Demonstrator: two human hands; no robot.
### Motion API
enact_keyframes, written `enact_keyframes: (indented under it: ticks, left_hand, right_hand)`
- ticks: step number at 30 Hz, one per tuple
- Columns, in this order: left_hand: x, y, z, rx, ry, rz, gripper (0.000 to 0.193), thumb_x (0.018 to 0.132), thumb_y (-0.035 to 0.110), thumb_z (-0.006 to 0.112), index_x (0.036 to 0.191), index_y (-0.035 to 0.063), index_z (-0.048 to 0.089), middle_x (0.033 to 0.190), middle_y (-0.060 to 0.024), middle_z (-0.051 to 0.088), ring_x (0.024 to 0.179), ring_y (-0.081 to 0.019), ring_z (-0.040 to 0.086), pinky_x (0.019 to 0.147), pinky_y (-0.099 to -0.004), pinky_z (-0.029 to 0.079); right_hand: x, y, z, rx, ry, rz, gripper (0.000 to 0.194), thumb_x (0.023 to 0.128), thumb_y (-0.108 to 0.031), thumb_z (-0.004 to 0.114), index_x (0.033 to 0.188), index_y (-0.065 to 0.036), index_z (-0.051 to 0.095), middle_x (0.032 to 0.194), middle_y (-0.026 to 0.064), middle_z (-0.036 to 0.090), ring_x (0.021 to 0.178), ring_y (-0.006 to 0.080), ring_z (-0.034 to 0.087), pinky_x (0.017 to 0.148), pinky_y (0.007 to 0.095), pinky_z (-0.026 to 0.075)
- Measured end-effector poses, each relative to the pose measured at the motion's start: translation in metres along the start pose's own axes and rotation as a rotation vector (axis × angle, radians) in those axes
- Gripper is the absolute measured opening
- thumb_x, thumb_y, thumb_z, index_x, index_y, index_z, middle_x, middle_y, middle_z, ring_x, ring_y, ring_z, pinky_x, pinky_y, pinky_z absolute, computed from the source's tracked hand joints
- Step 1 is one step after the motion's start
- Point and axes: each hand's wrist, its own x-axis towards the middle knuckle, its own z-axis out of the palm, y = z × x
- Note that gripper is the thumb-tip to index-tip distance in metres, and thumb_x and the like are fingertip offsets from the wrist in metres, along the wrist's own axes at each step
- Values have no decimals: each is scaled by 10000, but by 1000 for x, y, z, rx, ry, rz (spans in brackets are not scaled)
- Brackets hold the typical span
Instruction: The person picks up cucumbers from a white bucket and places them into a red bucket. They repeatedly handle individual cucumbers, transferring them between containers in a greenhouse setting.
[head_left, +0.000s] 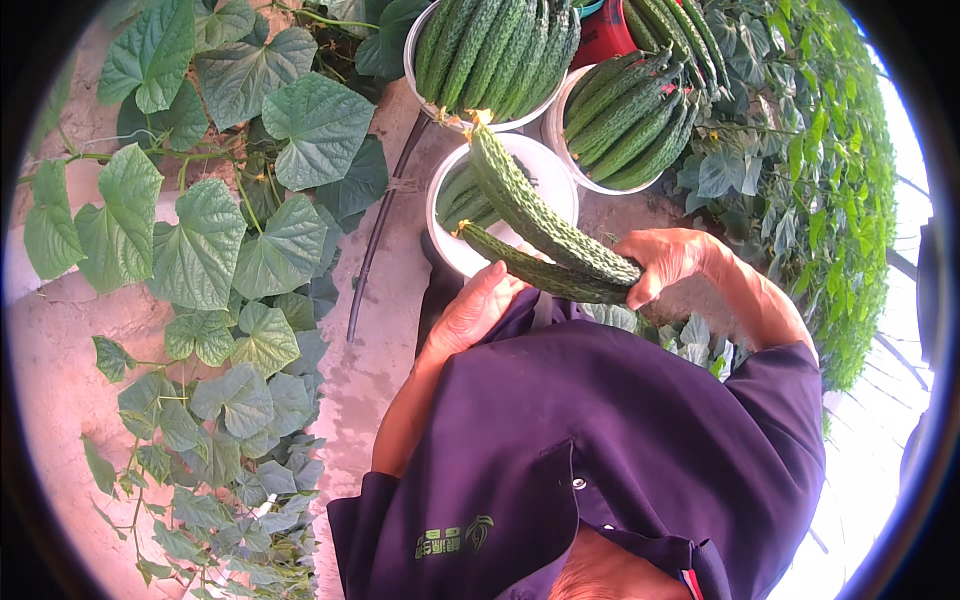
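Observation:
My right hand (667, 262) grips two green, bumpy cucumbers together by one end. The larger cucumber (532, 206) slants up and left, with a withered yellow blossom at its tip. Below it lies a smaller, slimmer cucumber (525, 270), also with blossom remains. Against the smaller one rests my left hand (480, 304), its thumb on the near side and its fingers passing underneath, partly hidden. Just beyond the hands stands a white bucket (555, 169) with several cucumbers (465, 195) inside, partly covered by the held pair.
Two more white buckets (411, 64) (555, 124) hold upright cucumbers (495, 52) (630, 112). A red container (600, 34) stands behind them. Cucumber vines (217, 240) (817, 150) line both sides. A dark hose (375, 240) lies on the ground to the left.

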Motion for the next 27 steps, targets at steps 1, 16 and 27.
enact_keyframes:
  ticks: [1, 16, 27]
  left_hand:
    - [9, -3, 14, -94, -66, 59, 903, 973, 558, 750, 1596, -4, 417, 1607, -161, 493, 1504, -297, 437, 1289, -483, 300]
    - [90, 3, 67, -316, -17, 132, 614, 925, 199, 849, 1468, 126, 572, 1373, -50, 652, 1338, -284, 591, 1223, -501, 432]
    - [128, 3, 50, -117, 80, 101, 478, 997, 153, 749, 1446, 113, 593, 1341, -68, 672, 1317, -280, 616, 1215, -521, 458]
  right_hand:
    - [-5, 2, 7, 2, 27, -10, 363, 815, -201, 837, 1061, 16, 682, 759, 34, 666, 679, 140, 656, 637, 341, 535]
    - [-51, 25, 40, -290, 669, -310, 629, 836, -216, 739, 1402, 7, 579, 1045, 238, 741, 928, 404, 733, 875, 498, 580]
    - [-115, 63, 21, -245, 1141, -448, 605, 895, -166, 796, 1457, -51, 601, 1205, 151, 687, 1133, 310, 671, 1008, 434, 527]
